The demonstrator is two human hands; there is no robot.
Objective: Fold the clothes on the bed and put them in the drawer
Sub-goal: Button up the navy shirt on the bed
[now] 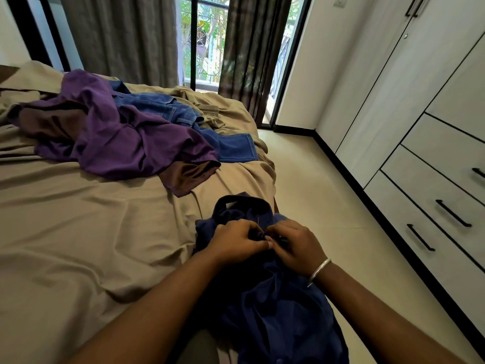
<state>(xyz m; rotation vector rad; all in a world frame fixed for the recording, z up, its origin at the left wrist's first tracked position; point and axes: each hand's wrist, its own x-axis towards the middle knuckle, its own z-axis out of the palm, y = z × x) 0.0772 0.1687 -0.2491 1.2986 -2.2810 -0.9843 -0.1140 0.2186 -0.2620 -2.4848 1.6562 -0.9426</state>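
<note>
Here we pinch the blue shirt point(265, 298) placket at six o'clock, left hand point(236, 240) and right hand point(296, 245) fingertips together, seemingly buttoning before folding; drawers point(433, 206) wait at three o'clock.

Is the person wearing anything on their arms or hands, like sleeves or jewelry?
Both forearms are bare, with no sleeves showing in the head view. The right hand has a thin silver-coloured bangle round its wrist, a plain smooth ring shape. The left hand has nothing on it: no watch, no bracelet. No gloves on either hand, and I can't see any finger rings.
</note>
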